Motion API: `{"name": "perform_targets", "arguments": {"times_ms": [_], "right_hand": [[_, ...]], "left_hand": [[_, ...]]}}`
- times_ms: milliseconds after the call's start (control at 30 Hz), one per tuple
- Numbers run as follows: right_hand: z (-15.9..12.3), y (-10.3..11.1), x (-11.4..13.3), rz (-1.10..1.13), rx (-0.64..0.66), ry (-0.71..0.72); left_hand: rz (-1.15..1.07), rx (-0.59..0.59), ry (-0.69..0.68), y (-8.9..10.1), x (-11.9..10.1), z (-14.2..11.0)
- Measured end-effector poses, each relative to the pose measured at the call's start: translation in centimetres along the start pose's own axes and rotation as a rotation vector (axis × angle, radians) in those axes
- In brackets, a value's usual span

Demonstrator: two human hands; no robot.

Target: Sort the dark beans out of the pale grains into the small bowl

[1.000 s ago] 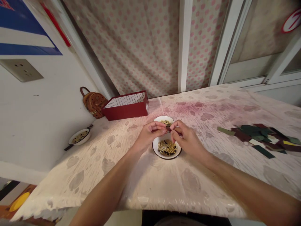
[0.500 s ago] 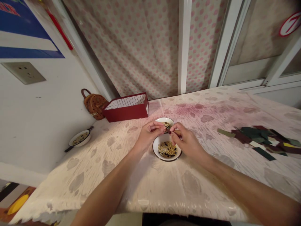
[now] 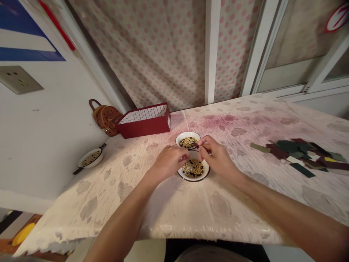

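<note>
While the right hand (image 3: 218, 158) pinches a dark strip (image 3: 195, 145) between thumb and fingertips, holding it just over the far white bowl (image 3: 181, 135) of mixed beans (image 3: 188, 142), the left hand (image 3: 169, 162) curls nearly shut above the nearer bowl (image 3: 194, 179); whether it grips anything is hard to tell from here. Both bowls sit close together, apparently to keep them within reach of both hands, on the stained tablecloth (image 3: 174, 214); coloured strips (image 3: 289, 153) lie off to the right.

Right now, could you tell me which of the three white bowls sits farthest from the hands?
The white bowl by the wall on the left, alone; the far bowl and near bowl sit right at the left hand and right hand.
</note>
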State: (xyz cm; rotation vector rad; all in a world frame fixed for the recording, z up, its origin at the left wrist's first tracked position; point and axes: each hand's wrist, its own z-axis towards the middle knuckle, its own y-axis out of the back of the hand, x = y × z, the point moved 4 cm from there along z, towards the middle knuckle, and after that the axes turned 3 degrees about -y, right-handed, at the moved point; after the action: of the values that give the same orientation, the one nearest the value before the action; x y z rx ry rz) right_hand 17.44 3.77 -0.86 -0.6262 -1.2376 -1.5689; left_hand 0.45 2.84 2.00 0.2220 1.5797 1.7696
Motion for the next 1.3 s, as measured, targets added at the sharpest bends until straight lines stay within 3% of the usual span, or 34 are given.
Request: {"name": "perform_targets", "arguments": {"times_ms": [233,567,633,767,900,1133,1300], "right_hand": [[0.0,0.0,0.1,-0.006,-0.002,0.005],[0.0,0.1,0.1,0.001,-0.001,0.001],[0.0,0.1,0.1,0.004,0.0,-0.008],[-0.2,0.0,0.2,0.041,0.022,-0.012],[-0.3,-0.2,0.4,0.102,0.063,0.023],[-0.3,-0.5,0.2,0.125,0.087,0.036],[-0.2,-0.6,0.0,0.112,0.084,0.034]], "left_hand": [[0.086,0.034,-0.015,-2.1,-0.4,0.6],[0.065,0.029,0.003,-2.3,-0.5,0.7],[-0.082,-0.027,0.037,-2.1,-0.2,0.7],[-0.654,-0.188,0.168,-1.7,1.3,0.9],[-1.036,-0.237,0.25,-2.0,2.2,1.1],[-1.17,-0.251,0.279,-2.1,2.2,1.1],[-1.135,-0.24,0.26,-2.1,1.9,1.0]]}}
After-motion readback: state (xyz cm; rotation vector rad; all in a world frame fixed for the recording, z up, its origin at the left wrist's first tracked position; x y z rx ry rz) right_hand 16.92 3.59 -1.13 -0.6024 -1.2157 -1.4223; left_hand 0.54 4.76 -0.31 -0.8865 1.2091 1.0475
